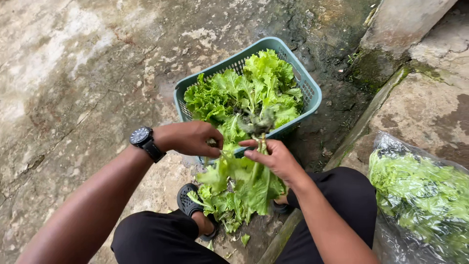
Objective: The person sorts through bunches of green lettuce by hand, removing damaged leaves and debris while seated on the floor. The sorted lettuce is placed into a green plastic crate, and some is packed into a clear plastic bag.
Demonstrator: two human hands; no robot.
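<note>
Lettuce plant, held root-end up over the ground, just before the green basket.
Long axis vertical, leaves hanging; right hand grips the stem, left hand pinches a leaf alongside.

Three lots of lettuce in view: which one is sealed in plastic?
The lettuce in the clear plastic bag at far right, on the stone ledge. The others are bare: one lot fills the green basket, one bunch is held root-up in both hands.
</note>
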